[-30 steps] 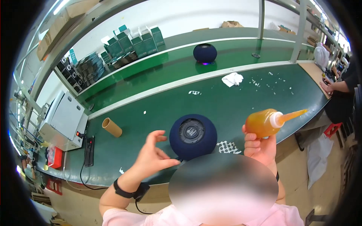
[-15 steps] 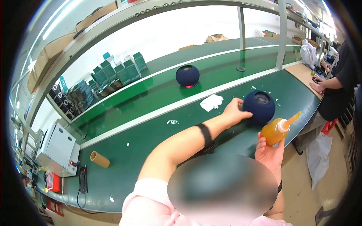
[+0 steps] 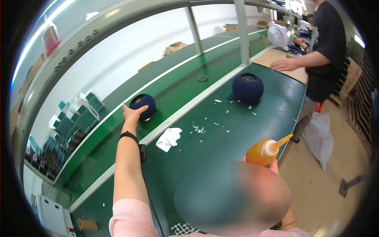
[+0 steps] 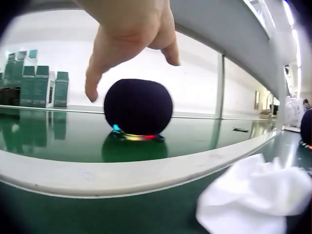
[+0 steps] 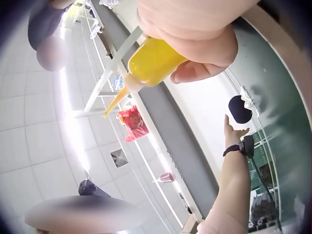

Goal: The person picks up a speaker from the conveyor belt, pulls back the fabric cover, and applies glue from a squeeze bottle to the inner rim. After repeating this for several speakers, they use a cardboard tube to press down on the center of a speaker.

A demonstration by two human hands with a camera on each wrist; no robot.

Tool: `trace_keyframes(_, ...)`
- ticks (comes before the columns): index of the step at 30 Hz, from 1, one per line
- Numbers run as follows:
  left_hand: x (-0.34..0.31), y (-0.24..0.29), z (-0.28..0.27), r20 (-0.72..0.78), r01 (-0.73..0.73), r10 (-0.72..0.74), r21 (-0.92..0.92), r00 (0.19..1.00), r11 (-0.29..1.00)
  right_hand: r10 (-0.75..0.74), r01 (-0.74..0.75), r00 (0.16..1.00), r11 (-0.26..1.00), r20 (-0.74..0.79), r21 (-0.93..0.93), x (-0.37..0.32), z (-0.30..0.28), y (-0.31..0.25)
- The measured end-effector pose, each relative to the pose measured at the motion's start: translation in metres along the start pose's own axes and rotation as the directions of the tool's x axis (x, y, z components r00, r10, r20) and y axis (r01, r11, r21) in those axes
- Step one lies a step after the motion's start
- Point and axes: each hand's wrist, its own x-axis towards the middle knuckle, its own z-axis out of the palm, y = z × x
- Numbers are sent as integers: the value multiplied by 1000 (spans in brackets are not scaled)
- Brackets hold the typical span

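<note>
A dark blue round speaker point(image 3: 147, 103) point(image 4: 139, 108) stands on the green back strip, coloured light glowing at its base. My left hand point(image 3: 133, 114) point(image 4: 131, 29) reaches over it with thumb and fingers spread to either side; in the left wrist view a gap shows between hand and speaker. My right hand point(image 5: 195, 31) grips a squeeze bottle of yellow-orange liquid point(image 3: 260, 152) point(image 5: 155, 61), its long nozzle pointing away; the head view hides most of this hand behind a blur. A second dark blue speaker point(image 3: 248, 87) rests on the bench at the right, its round recessed face upward.
A crumpled white cloth point(image 3: 169, 139) and white scraps point(image 3: 198, 129) lie on the bench point(image 3: 213, 148). A pale rail point(image 3: 197, 103) divides it from the back strip. Green boxes point(image 3: 77, 118) stand far left. A person in black point(image 3: 325, 47) is at the right, near a white fan point(image 3: 278, 35).
My left hand carried one speaker rightward, left it at the bench's right side and moved back left to the glowing speaker. The view has turned right. The bottle stays in my right hand.
</note>
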Motion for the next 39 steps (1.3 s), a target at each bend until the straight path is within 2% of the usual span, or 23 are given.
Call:
trace_keyframes(3, -4, -4, 12, 66, -30, 31, -12, 997, 999, 6, -8, 999, 999, -42, -47, -1, 2, -1)
trace_keyframes(10, 4, -11, 26, -80, -163, 159, -40, 984, 986, -6, 5, 1000, 998, -18, -62, -4, -3, 1)
trace_keyframes(12, 6, -12, 31, 17, -146, 146, -43, 989, 988, -4, 4, 1000, 999, 2, -46, -4, -5, 1)
trace_keyframes(19, -9, 0, 21, -79, -118, 113, -57, 990, 991, 6, -8, 999, 999, -35, -50, -3, -1, 4)
trace_keyframes(20, -8, -1, 19, -90, -122, 121, -9, 989, 992, -2, -1, 998, 999, -61, -48, -4, 1, 4)
trace_keyframes(24, 3, 6, 18, 34, -108, 108, -7, 994, 994, -12, 5, 997, 996, -81, -85, -3, 1, 6)
trace_keyframes(26, 5, 14, 26, 80, -185, 181, 52, 980, 981, -38, 28, 996, 992, -78, -121, -1, 6, 4)
trace_keyframes(29, 8, 17, 43, 71, -193, 186, 105, 980, 976, -33, 27, 993, 998, -110, -53, -2, 7, 2)
trace_keyframes(32, 4, 21, 47, 20, -142, 141, 71, 990, 987, -44, 38, 995, 997, -92, -67, -1, 4, 0)
trace_keyframes(36, -1, 21, 45, 21, -160, 159, 114, 987, 980, -69, 64, 994, 996, -87, -64, -1, 5, 3)
trace_keyframes(39, -4, 18, 29, 21, -88, 88, 43, 996, 995, -60, 52, 992, 996, -115, -67, -6, 8, 3)
